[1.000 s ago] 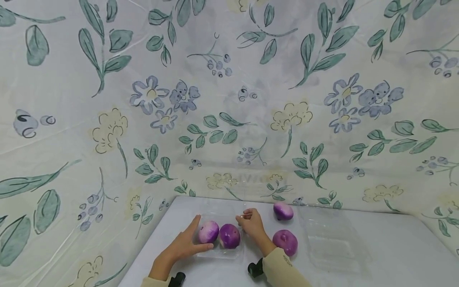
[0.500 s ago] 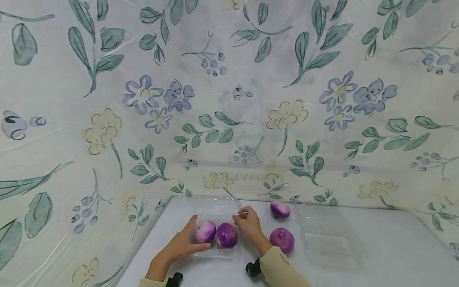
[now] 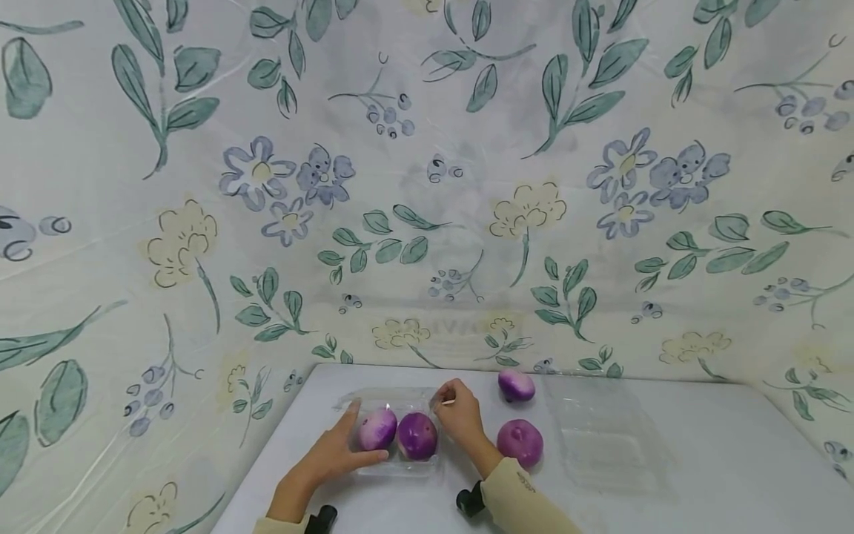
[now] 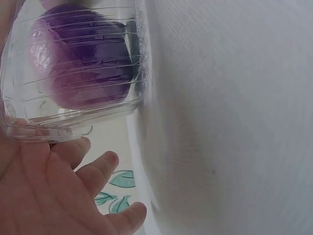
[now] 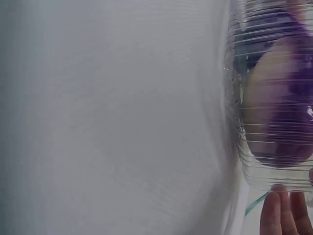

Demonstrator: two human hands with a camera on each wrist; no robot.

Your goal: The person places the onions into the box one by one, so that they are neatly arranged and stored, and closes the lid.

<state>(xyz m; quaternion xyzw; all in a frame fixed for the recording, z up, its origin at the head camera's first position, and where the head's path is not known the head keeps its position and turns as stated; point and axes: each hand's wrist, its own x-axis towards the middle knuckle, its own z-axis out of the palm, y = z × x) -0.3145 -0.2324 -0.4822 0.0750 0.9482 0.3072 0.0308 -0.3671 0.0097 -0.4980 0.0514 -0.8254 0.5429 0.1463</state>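
Observation:
Two red onions, a paler one (image 3: 377,429) and a darker one (image 3: 417,436), sit side by side in a clear plastic clamshell box (image 3: 400,469). Its lid (image 3: 394,397) stands raised at the back. My left hand (image 3: 330,452) spreads around the box's left side, thumb along the front rim. Its fingers (image 4: 98,171) look fairly straight beside the ribbed wall in the left wrist view. At the back right corner my right hand (image 3: 460,415) pinches the lid's edge with curled fingertips. Several other right-hand fingers (image 5: 286,213) show below the box in the right wrist view.
Right of the box, two more red onions lie on the white table (image 3: 734,460), one farther back (image 3: 517,386) and one nearer (image 3: 520,443). Another clear plastic container (image 3: 603,437) stands beyond them. A floral sheet (image 3: 427,185) hangs behind the table.
The lid at the back has tipped a little forward and lower, with the right hand at its corner. The left hand keeps its place on the box. The whole view has shifted slightly.

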